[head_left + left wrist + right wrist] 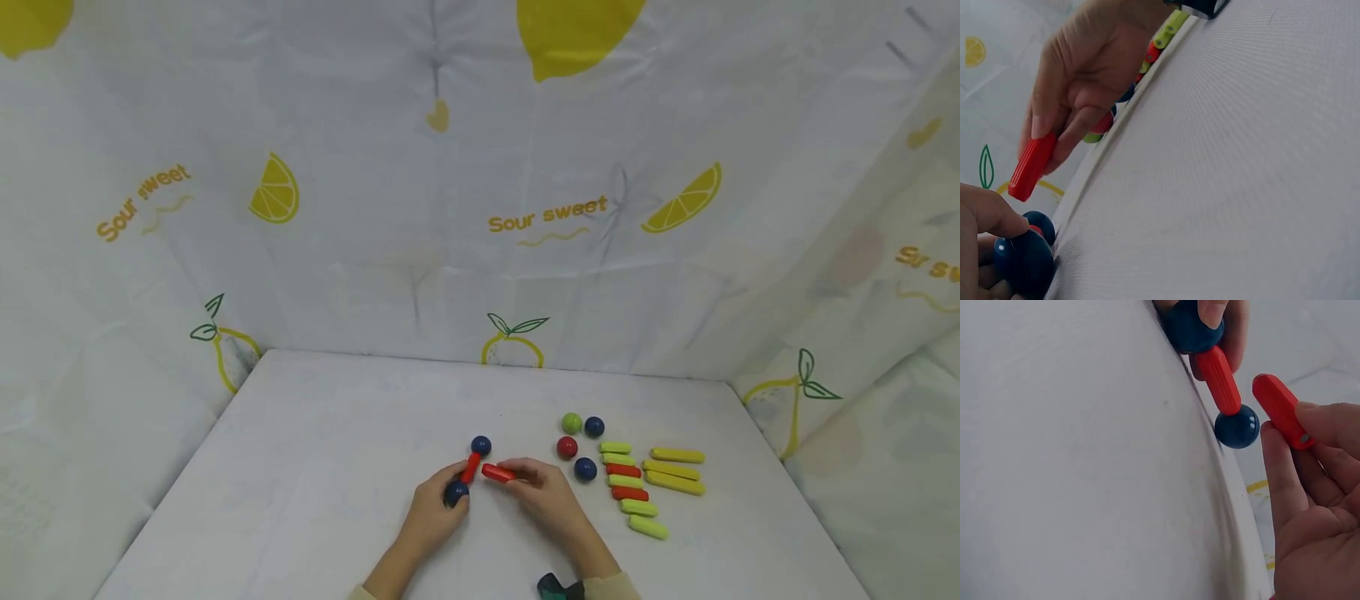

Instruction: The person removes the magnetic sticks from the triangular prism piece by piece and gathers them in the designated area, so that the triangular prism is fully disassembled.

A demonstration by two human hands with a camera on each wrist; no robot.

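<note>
My left hand [435,506] grips a blue ball [457,493] at the near end of a short red rod [471,468]. At that rod's far end sits a second blue ball [482,446], so the three form one piece; in the right wrist view the far ball [1237,426] touches the rod's tip. Between thumb and fingers, my right hand [546,497] pinches another red rod [1283,411], held just to the right of the joined piece and apart from it. A small silvery spot shows near this rod's hand-side end.
Right of my hands lie loose balls: a green ball [572,423], a red ball [567,447] and blue balls [586,469]. Beyond them is a column of short green rods [638,507] and red rods [630,493], then longer yellow rods [677,455]. A lemon-print cloth hangs behind the white table [315,467].
</note>
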